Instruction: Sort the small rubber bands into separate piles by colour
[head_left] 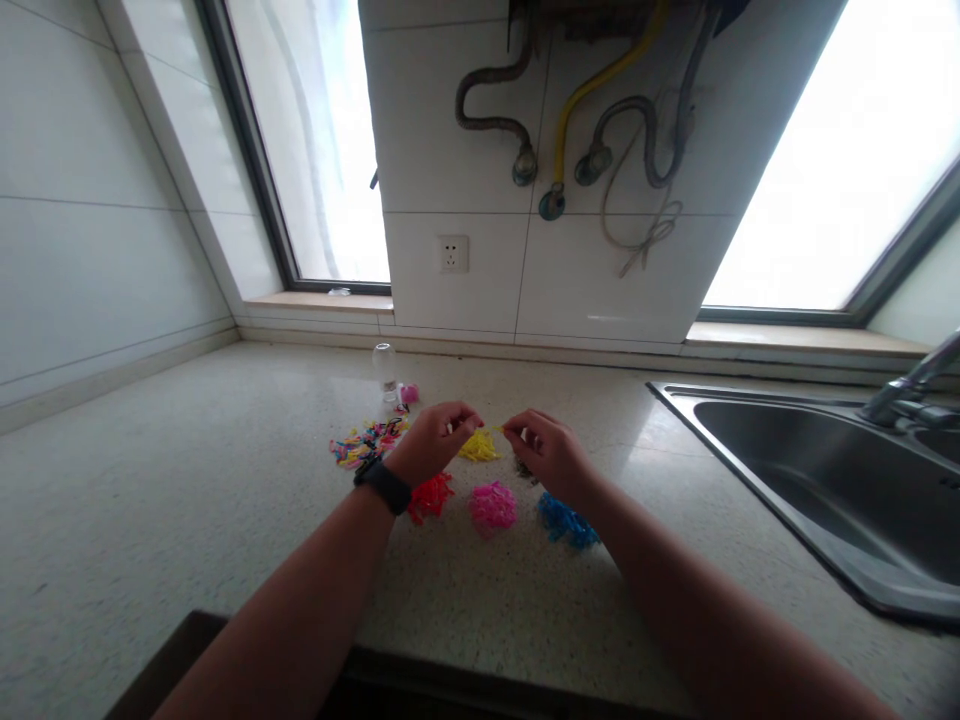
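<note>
Above a pile of yellow rubber bands (478, 446), my left hand (435, 440) and my right hand (551, 450) face each other, fingertips pinched. A thin yellow rubber band (495, 428) stretches between the two pinches. My left wrist wears a black watch (382, 486). Red bands (430, 499) lie under my left wrist, partly hidden. Pink bands (493, 507) are heaped nearer me, and blue bands (568, 522) lie beside my right forearm. A dark pile (525, 468) is mostly covered by my right hand. Mixed-colour bands (364, 443) spread left of my left hand.
Behind the mixed bands stand a clear plastic bottle (385, 372) and a small pink object (409, 393). A steel sink (780, 480) with a faucet (911, 390) is set into the counter (247, 480) at right. Hoses and a socket (453, 254) are on the tiled wall.
</note>
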